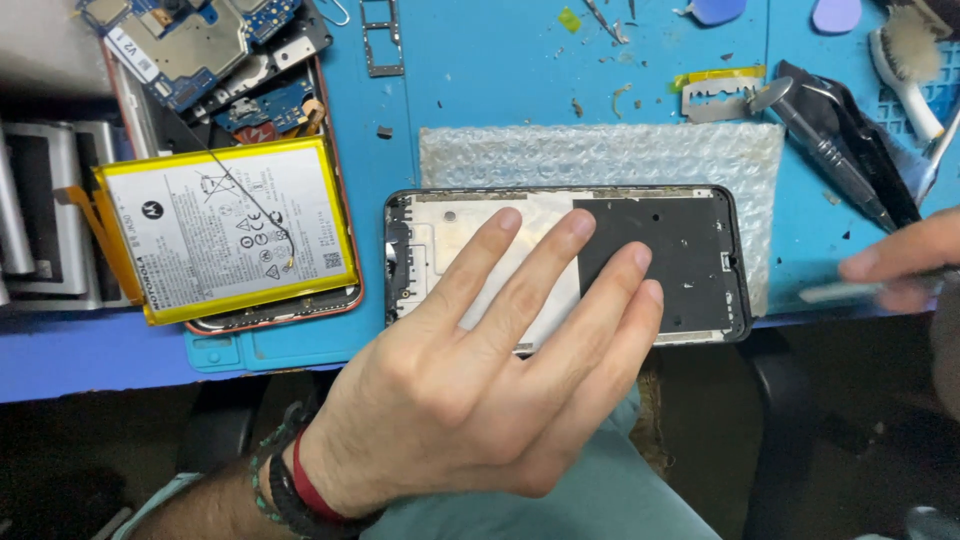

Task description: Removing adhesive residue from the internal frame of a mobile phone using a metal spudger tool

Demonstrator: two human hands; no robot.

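Observation:
My left hand [480, 370] lies flat with its fingers spread on an opened phone frame [690, 260], pressing it down; the frame has a black rim, a white left part and a black right part. The frame rests on a sheet of bubble wrap [600, 155] on the blue work mat [480, 70]. At the right edge, my right hand [905, 265] pinches a thin grey metal tool [835, 292], blurred, a little right of the frame.
A yellow-edged phone battery [225, 230] lies on an opened phone at the left, circuit boards [190, 45] behind it. A razor blade [720, 100], black tools [840, 140], a white brush [905, 70] and plastic picks [835, 15] lie at the back right. The table edge runs under my hand.

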